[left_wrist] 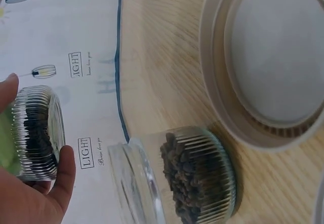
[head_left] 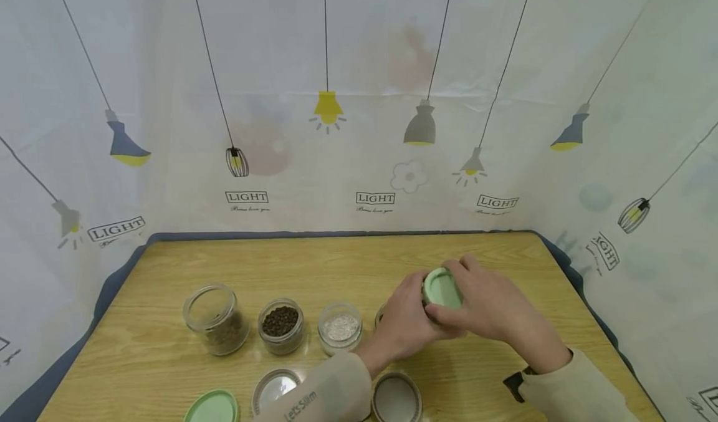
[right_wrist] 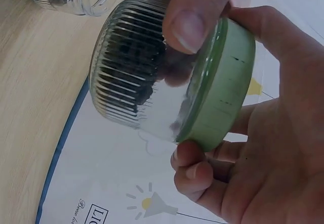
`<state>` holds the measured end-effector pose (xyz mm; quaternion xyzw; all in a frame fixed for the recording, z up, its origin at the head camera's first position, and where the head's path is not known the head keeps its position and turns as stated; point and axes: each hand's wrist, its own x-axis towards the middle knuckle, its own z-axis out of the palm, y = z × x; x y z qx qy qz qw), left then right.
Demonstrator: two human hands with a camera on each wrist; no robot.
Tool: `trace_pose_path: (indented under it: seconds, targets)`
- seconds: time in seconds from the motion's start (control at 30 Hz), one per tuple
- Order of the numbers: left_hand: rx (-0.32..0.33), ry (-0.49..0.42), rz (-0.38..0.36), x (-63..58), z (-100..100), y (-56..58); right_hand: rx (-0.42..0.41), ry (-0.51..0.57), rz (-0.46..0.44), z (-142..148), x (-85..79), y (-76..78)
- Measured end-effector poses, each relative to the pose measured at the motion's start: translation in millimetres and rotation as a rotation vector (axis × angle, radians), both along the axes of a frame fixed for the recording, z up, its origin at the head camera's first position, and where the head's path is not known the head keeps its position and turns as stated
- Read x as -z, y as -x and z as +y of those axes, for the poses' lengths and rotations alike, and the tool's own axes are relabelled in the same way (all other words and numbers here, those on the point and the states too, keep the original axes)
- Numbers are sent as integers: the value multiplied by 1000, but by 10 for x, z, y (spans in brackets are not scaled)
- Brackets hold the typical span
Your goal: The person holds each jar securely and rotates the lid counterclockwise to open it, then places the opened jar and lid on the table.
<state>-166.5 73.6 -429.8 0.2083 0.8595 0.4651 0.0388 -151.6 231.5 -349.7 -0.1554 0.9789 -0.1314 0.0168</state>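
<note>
My left hand (head_left: 405,317) holds a small ribbed glass jar (right_wrist: 124,67) with dark contents, raised above the table. A green lid (head_left: 441,290) sits on the jar's mouth, and the fingers of my right hand (head_left: 490,300) grip it round its rim. In the right wrist view the jar is tilted on its side, its dark pieces visible through the ribbed wall. The left wrist view shows the jar's base facing outward between thumb and fingers. Another ribbed jar of dark brown pieces (left_wrist: 187,178) stands below the left hand, mostly hidden by it in the head view.
Standing to the left are a taller open jar (head_left: 224,331), a jar of dark round grains (head_left: 282,328) and a jar of white grains (head_left: 341,330). Along the near edge lie a green lid (head_left: 213,407), a clear-centred lid (head_left: 276,389) and a pale-rimmed lid (head_left: 397,398).
</note>
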Motion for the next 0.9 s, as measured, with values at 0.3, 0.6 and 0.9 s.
trace_pose_path:
  seconds: [0.3, 0.6, 0.9]
  targets:
    - [-14, -13, 55, 10, -15, -2, -58, 32, -5, 38, 21, 4]
    - [30, 4, 70, 31, -67, -7, -175, 103, -56, 70, 5, 8]
    - [25, 27, 31, 44, -72, -21, -200, 116, -138, 89, -33, -29]
